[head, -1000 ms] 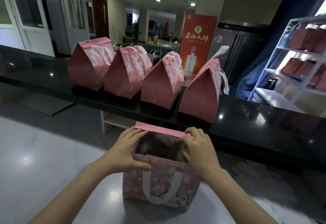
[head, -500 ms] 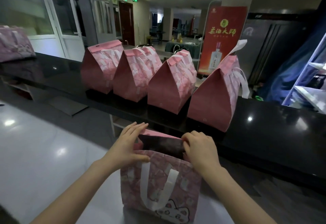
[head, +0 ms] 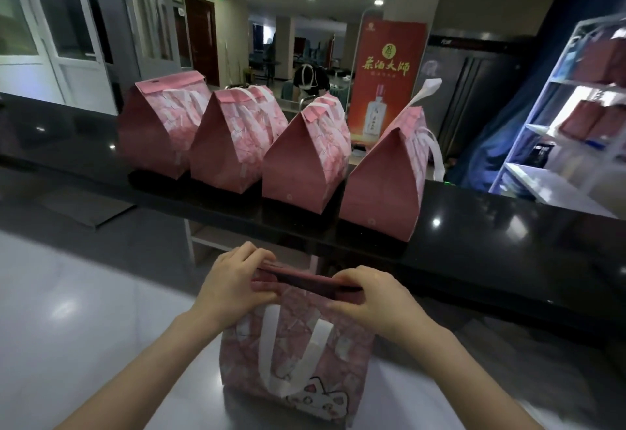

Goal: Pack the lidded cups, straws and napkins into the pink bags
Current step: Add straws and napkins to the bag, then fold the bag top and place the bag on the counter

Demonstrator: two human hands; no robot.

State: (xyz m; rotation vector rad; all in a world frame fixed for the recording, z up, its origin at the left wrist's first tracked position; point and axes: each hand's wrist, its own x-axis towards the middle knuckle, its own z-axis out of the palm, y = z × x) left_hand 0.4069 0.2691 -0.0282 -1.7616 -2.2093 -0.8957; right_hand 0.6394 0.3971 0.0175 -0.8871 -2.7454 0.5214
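A pink patterned bag (head: pixel 298 355) with white ribbon handles and a cartoon cat stands on the grey surface in front of me. My left hand (head: pixel 233 284) pinches the left end of its top flap. At the right end my right hand (head: pixel 372 301) does the same, so the mouth is pressed almost flat. What lies inside the bag is hidden. No cups, straws or napkins show.
Several closed pink bags (head: pixel 301 158) stand in a row on the raised black counter (head: pixel 491 243) behind. A red banner (head: pixel 386 80) stands beyond it, with a person partly showing beside it. A white shelf rack (head: pixel 576 131) with more pink bags is at the right.
The bag's mouth was wide open a second ago. Both hands have brought the far flap down and toward me, pinching the top nearly shut.
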